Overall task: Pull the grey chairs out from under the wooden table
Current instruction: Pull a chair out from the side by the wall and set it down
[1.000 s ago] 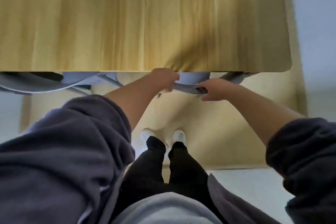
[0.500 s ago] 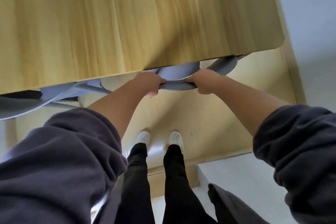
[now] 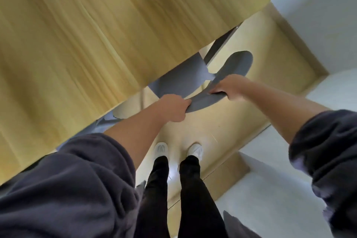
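Note:
A grey chair [image 3: 236,63] pokes out from under the near edge of the wooden table [image 3: 92,31]; its curved backrest and part of its seat show, the rest is hidden beneath the tabletop. My left hand [image 3: 172,107] is closed on the left part of the backrest rim. My right hand [image 3: 230,86] is closed on the same rim further right. A second grey chair [image 3: 100,123] shows only as a sliver under the table edge at the left, beside my left forearm.
A dark table leg [image 3: 222,45] slants down behind the chair. My feet in white shoes [image 3: 161,149] stand on a tan floor mat [image 3: 241,121] with pale floor [image 3: 270,199] beyond it to the right. A light wall [image 3: 318,6] is at the upper right.
The chair has come further out from under the table, showing more backrest and seat. Both hands kept their grip and moved toward me. The view has tilted, so the table edge now slants.

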A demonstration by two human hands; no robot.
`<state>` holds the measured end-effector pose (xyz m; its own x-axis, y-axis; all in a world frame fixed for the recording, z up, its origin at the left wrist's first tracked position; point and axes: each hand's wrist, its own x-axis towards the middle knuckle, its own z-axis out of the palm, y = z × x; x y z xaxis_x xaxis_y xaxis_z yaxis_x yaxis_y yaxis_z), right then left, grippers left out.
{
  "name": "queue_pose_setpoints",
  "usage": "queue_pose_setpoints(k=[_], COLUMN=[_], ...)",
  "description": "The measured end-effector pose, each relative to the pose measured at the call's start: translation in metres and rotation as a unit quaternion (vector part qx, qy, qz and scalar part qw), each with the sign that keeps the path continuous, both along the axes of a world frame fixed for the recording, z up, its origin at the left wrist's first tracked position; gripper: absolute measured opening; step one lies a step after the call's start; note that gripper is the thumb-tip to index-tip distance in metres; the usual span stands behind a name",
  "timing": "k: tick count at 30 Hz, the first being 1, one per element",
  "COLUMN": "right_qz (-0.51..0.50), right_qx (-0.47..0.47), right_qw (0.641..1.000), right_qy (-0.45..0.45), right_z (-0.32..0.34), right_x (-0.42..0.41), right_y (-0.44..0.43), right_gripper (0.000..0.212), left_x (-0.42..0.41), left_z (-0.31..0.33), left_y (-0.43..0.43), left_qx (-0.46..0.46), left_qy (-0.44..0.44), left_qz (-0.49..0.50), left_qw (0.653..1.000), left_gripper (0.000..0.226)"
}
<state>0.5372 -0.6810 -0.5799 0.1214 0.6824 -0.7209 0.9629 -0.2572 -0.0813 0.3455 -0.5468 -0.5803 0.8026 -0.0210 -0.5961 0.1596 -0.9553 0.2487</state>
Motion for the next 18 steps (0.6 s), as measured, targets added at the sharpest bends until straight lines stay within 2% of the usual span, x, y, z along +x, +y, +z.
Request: queue_pose_setpoints(k=[7,13,18], right_qz=[-0.02,-0.008,-0.035], right_qx=[0.034,0.058,0.047], right_qw=[0.998,0.991,0.989], right_qy=[-0.048,-0.122,-0.138], right_z=[-0.014,-0.021,-0.01], right_x=[-0.02,-0.05,-0.058], right_y=[-0.028,-0.03,-0.025], right_gripper=[0.079,0.051,0.046], left_x=[-0.014,-0.025,-0.022], left_z=[-0.014,-0.028,-0.03], left_y=[-0.008,0.002,0.004], left_qx=[-0.018,-0.013,-0.01], left_qy=[-0.018,-0.01,0.006], left_qz=[-0.026,-0.009,-0.019], left_qw=[0.999,1.0,1.0], left_gripper=[0.034,0.031,0.021])
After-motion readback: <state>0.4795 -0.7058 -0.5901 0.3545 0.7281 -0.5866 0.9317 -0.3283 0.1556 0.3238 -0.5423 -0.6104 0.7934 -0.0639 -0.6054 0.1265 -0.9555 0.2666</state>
